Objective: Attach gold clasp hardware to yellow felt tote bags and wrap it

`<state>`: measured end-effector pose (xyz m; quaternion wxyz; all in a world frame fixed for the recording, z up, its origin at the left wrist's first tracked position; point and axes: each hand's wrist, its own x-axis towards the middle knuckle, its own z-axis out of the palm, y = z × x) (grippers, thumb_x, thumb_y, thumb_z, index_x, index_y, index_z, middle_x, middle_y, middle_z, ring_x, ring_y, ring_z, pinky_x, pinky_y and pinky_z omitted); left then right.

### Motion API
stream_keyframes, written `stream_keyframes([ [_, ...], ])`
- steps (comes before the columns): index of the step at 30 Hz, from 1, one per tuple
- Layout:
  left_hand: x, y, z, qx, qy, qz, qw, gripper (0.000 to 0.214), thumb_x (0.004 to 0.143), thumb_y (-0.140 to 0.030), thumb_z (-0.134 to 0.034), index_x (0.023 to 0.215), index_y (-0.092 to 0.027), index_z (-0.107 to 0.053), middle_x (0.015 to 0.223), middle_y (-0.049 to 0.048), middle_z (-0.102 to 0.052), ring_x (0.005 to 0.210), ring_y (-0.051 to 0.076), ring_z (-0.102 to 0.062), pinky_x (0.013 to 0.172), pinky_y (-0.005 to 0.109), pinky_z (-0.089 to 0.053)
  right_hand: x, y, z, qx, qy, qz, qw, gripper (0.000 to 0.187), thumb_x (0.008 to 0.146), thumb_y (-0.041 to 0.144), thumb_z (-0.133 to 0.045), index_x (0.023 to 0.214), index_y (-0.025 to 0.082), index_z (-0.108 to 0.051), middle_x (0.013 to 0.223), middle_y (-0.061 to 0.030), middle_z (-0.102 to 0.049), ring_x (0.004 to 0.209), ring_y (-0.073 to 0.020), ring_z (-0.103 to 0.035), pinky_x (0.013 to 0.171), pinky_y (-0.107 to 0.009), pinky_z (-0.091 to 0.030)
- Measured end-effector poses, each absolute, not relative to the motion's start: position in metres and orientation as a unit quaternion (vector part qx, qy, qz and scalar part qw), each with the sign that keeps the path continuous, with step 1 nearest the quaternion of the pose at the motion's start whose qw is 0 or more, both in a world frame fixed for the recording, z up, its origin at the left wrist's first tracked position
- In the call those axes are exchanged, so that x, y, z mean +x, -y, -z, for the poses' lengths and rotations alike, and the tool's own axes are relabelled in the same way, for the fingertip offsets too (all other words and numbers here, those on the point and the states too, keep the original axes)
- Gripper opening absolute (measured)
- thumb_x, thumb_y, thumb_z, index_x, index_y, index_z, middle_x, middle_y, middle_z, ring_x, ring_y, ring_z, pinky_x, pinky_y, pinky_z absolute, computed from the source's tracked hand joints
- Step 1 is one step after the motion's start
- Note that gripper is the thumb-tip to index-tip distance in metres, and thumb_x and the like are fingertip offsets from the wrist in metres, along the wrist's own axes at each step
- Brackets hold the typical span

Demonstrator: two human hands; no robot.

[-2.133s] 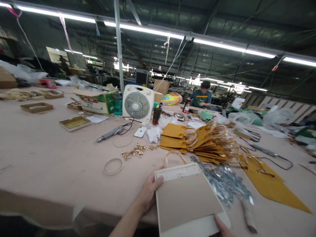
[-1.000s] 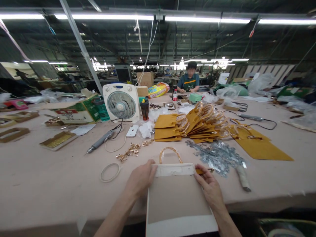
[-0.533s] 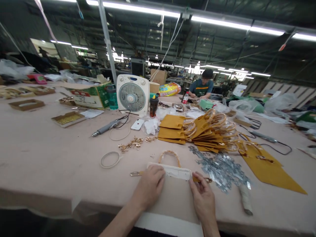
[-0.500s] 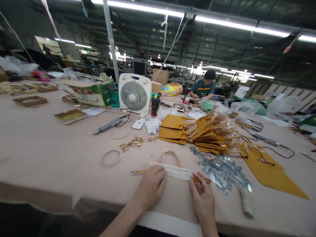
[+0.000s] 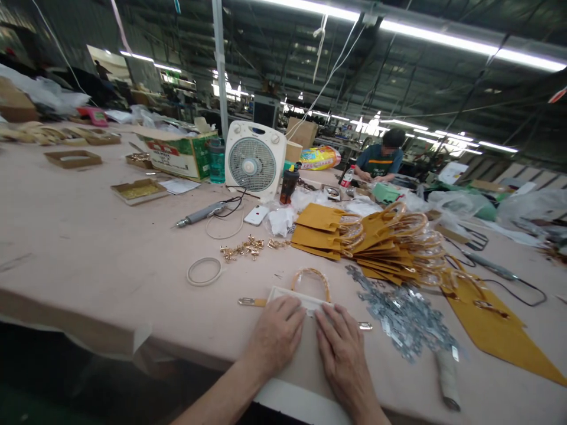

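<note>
A flat beige and white board (image 5: 305,369) lies at the table's near edge, over a piece whose amber loop handle (image 5: 310,276) and gold strap end (image 5: 250,301) stick out. My left hand (image 5: 275,333) rests flat on the board's top left, fingers stretched out. My right hand (image 5: 343,356) lies flat beside it on the right, fingers spread, pressing down. Neither hand holds anything.
Silver metal plates (image 5: 403,310) lie heaped right of my hands, with stacked mustard pieces (image 5: 363,242) behind. Gold fittings (image 5: 243,248), a tape ring (image 5: 204,271), an electric screwdriver (image 5: 201,214), a white fan (image 5: 252,160) and a phone (image 5: 256,215) sit farther back. A person (image 5: 381,159) works across the table.
My right hand let go of the gold strap end at the board's right corner and came left, flat onto the board beside my left hand. The view shifted slightly.
</note>
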<state>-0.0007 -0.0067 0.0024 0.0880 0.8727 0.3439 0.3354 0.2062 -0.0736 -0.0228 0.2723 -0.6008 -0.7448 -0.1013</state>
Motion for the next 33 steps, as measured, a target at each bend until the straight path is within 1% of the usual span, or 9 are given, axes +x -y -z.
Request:
stream_keyframes([
  [8, 0.002, 0.003, 0.002, 0.875, -0.354, -0.316, 0.093, 0.028, 0.097, -0.016, -0.055, 0.123, -0.02, -0.065, 0.131, 0.008, -0.065, 0.124, 0.029, -0.055, 0.109, 0.05, -0.053, 0.204, 0.07, 0.015, -0.606, 0.753, 0.069, 0.248, 0.04, 0.101, 0.031, -0.059, 0.141, 0.032, -0.062, 0.147, -0.0053, -0.061, 0.137, -0.0329, -0.052, 0.114, -0.056, -0.045],
  [13, 0.002, 0.004, 0.0, 0.871, -0.368, -0.31, 0.094, 0.03, 0.096, -0.015, -0.056, 0.124, -0.022, -0.065, 0.135, 0.0074, -0.064, 0.124, 0.029, -0.056, 0.108, 0.05, -0.053, 0.203, 0.073, 0.019, -0.611, 0.739, 0.027, 0.282, 0.044, 0.101, 0.032, -0.059, 0.145, 0.033, -0.059, 0.152, -0.0054, -0.056, 0.142, -0.033, -0.048, 0.117, -0.058, -0.043],
  [16, 0.001, 0.004, -0.003, 0.866, -0.375, -0.313, 0.105, 0.03, 0.096, -0.015, -0.056, 0.123, -0.023, -0.065, 0.136, 0.0071, -0.064, 0.125, 0.028, -0.056, 0.11, 0.05, -0.052, 0.206, 0.075, 0.019, -0.607, 0.732, -0.028, 0.31, 0.051, 0.098, 0.035, -0.064, 0.149, 0.033, -0.055, 0.156, -0.0055, -0.052, 0.145, -0.0335, -0.045, 0.119, -0.059, -0.041],
  [18, 0.001, 0.004, -0.004, 0.866, -0.374, -0.312, 0.111, 0.029, 0.096, -0.016, -0.056, 0.122, -0.024, -0.065, 0.136, 0.0069, -0.064, 0.125, 0.027, -0.057, 0.11, 0.05, -0.052, 0.209, 0.078, 0.019, -0.609, 0.714, -0.062, 0.339, 0.059, 0.095, 0.035, -0.068, 0.152, 0.032, -0.051, 0.156, -0.0068, -0.052, 0.144, -0.0337, -0.046, 0.12, -0.059, -0.04],
  [20, 0.001, 0.002, -0.002, 0.869, -0.37, -0.312, 0.101, 0.031, 0.096, -0.017, -0.055, 0.125, -0.024, -0.063, 0.136, 0.0071, -0.064, 0.126, 0.027, -0.057, 0.11, 0.049, -0.052, 0.212, 0.083, 0.018, -0.618, 0.684, -0.084, 0.378, 0.063, 0.093, 0.032, -0.07, 0.153, 0.031, -0.05, 0.153, -0.008, -0.055, 0.143, -0.0331, -0.049, 0.12, -0.058, -0.041],
  [23, 0.001, -0.006, 0.009, 0.875, -0.352, -0.328, 0.051, 0.035, 0.098, -0.024, -0.054, 0.133, -0.023, -0.06, 0.135, 0.0079, -0.066, 0.125, 0.027, -0.059, 0.106, 0.048, -0.054, 0.212, 0.09, 0.016, -0.626, 0.635, -0.106, 0.441, 0.055, 0.092, 0.026, -0.069, 0.146, 0.032, -0.058, 0.147, -0.0076, -0.061, 0.139, -0.031, -0.054, 0.119, -0.055, -0.043],
  [26, 0.002, -0.02, 0.025, 0.882, -0.306, -0.357, -0.007, 0.037, 0.099, -0.033, -0.055, 0.134, -0.024, -0.061, 0.131, 0.0078, -0.068, 0.119, 0.028, -0.063, 0.1, 0.046, -0.055, 0.211, 0.091, 0.012, -0.626, 0.575, -0.131, 0.51, 0.046, 0.091, 0.022, -0.069, 0.136, 0.031, -0.066, 0.137, -0.0065, -0.068, 0.131, -0.0285, -0.06, 0.118, -0.049, -0.045],
  [30, 0.002, -0.035, 0.037, 0.894, -0.27, -0.355, -0.034, 0.04, 0.098, -0.039, -0.054, 0.133, -0.023, -0.062, 0.131, 0.0087, -0.069, 0.117, 0.029, -0.063, 0.1, 0.043, -0.054, 0.222, 0.086, 0.01, -0.63, 0.444, -0.145, 0.62, 0.031, 0.097, 0.031, -0.063, 0.126, 0.027, -0.071, 0.127, -0.0076, -0.072, 0.116, -0.0257, -0.068, 0.104, -0.041, -0.055],
  [33, 0.001, -0.037, 0.04, 0.898, -0.268, -0.346, -0.044, 0.041, 0.098, -0.042, -0.053, 0.132, -0.022, -0.062, 0.131, 0.0093, -0.069, 0.117, 0.029, -0.064, 0.1, 0.044, -0.053, 0.246, 0.09, 0.014, -0.65, 0.352, -0.102, 0.666, 0.032, 0.099, 0.04, -0.059, 0.124, 0.023, -0.071, 0.124, -0.0096, -0.072, 0.111, -0.0251, -0.069, 0.098, -0.038, -0.056],
])
